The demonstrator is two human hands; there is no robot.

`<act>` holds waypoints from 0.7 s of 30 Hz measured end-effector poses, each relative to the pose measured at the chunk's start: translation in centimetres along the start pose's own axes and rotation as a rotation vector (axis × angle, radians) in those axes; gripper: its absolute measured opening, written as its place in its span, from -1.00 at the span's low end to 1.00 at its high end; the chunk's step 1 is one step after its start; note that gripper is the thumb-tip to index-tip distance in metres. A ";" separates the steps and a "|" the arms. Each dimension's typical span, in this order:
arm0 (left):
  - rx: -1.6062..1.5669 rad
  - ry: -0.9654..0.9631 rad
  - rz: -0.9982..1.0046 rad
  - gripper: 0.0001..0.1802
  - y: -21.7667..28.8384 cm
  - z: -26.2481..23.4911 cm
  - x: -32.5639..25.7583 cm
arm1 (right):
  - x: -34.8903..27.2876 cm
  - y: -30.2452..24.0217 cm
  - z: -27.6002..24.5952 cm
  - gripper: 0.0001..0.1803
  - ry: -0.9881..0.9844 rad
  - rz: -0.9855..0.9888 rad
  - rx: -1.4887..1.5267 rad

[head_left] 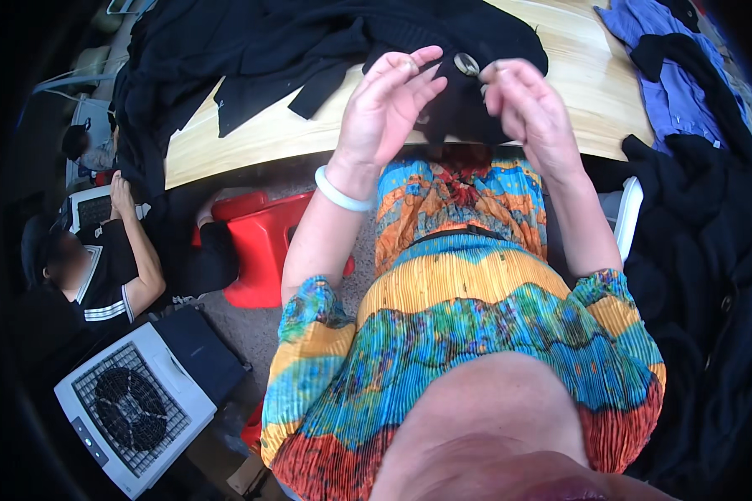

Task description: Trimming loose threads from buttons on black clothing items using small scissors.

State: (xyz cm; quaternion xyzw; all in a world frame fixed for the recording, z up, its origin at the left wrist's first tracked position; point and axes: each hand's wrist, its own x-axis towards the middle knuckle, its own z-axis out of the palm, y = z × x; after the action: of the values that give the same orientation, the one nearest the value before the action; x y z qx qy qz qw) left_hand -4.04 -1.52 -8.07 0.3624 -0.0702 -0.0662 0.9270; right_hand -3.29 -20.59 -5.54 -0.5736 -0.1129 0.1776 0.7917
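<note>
Both hands raised, left hand (pixel 386 104) fingers spread, right hand (pixel 528 108) pinching black garment (pixel 468 108) by button (pixel 466 63), grip partly hidden

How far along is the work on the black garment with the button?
Nothing looks finished. In hand: the left hand and right hand are raised at the round button on the black garment lying on the wooden table. Still waiting: a purple shirt and dark clothes at the right.
</note>
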 end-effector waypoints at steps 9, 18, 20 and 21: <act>0.033 0.035 -0.031 -0.87 1.0 0.3 0.5 | 2.6 1.9 -2.3 -0.48 -0.068 0.080 -0.112; 1.325 0.625 0.536 -0.76 -3.1 -5.7 -3.1 | 3.7 6.1 -5.5 -0.73 0.004 0.027 -0.511; 1.496 0.514 0.333 -0.81 -5.4 -5.6 -5.7 | 4.3 7.9 -6.6 -0.75 0.027 0.001 -0.561; 1.514 0.310 0.467 -0.86 -7.1 -6.4 -6.2 | 4.8 8.5 -7.0 -0.76 0.048 0.008 -0.536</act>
State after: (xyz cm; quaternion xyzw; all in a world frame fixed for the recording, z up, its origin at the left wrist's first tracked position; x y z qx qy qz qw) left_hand -9.49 -1.38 -18.09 0.8731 -0.0404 0.2458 0.4192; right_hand 2.44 -22.33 -15.92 -0.7673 -0.1351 0.1309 0.6131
